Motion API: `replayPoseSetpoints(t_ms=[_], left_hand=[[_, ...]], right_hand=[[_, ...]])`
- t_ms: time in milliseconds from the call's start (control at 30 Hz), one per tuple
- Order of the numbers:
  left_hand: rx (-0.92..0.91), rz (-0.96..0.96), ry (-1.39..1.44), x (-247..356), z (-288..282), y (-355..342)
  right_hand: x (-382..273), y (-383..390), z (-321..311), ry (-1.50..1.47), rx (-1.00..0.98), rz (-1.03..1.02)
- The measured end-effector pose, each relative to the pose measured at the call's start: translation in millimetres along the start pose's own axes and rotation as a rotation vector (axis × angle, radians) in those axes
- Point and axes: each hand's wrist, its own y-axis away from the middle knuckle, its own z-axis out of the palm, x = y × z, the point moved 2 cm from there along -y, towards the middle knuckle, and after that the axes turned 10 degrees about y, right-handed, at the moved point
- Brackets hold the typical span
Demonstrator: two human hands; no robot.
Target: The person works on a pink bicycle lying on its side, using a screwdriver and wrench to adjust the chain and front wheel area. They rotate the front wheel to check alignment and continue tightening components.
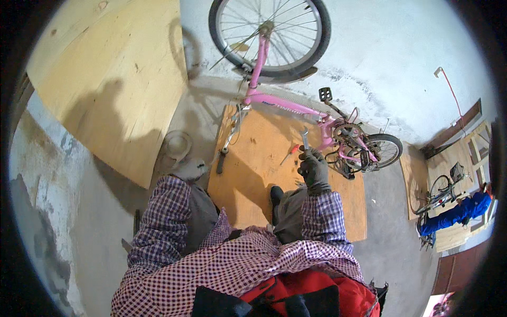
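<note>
Near the pink bicycle, the right hand is clasping a wrench low, apparently leaving its head free; the left hand's grip I can't tell.

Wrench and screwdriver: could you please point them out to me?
Wrench (305, 140), head view: the point lies on its metal shaft.
Screwdriver (293, 149), head view: the point lies on its red handle.

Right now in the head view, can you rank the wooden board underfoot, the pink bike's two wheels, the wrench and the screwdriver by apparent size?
1. Wooden board
2. Upper wheel
3. Right-hand wheel
Unsure: wrench and screwdriver look alike; the right hand hides part of the wrench.
</note>
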Motion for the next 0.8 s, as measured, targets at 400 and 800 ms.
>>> replayPoseSetpoints(t_ms=[400,800], left_hand=[[0.083,-0.19,-0.308,-106.5,-49.9,78.3],[0.149,-0.454,-0.055,-170.9,-39.9,71.5]], right_hand=[[165.8,-39.0,86.6,-0.05,-0.018,0.188],[99.3,-72.3,110.0,0.116,-0.088,-0.029]])
